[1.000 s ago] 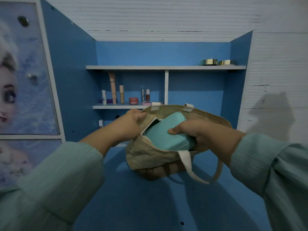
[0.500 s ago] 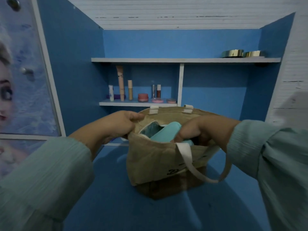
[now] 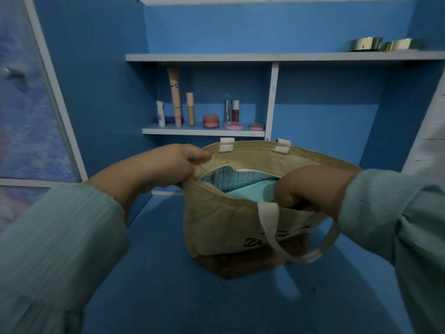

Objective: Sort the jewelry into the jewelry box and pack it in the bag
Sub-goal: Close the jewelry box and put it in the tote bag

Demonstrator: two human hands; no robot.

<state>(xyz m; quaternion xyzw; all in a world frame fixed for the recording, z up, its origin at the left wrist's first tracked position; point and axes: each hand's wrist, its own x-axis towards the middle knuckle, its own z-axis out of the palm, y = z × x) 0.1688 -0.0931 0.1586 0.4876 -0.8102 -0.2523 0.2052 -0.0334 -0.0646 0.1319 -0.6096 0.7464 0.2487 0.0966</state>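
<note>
Left hand (image 3: 166, 165) pinches bag (image 3: 224, 227) rim; right hand (image 3: 310, 189) reaches inside w/ jewelry box (image 3: 250, 194), fingers hidden, grip unclear. Cosmetics on shelf (image 3: 204, 131) behind.

The tote bag (image 3: 224, 227) stands upright on the worktop (image 3: 168, 297), in front of the shelves. The jewelry box (image 3: 250, 194) lies inside it, below the rim. The left hand (image 3: 166, 165) pinches the bag's left rim; the right hand (image 3: 310, 189) reaches down into the bag's right side, touching the box. One strap (image 3: 289, 247) hangs over the bag's near face. Behind the bag, the lower shelf (image 3: 202, 132) carries tubes (image 3: 174, 97) at left and small jars (image 3: 211, 121) toward the right. On the upper shelf (image 3: 265, 56), far right, sit two round tins (image 3: 361, 44) side by side.
</note>
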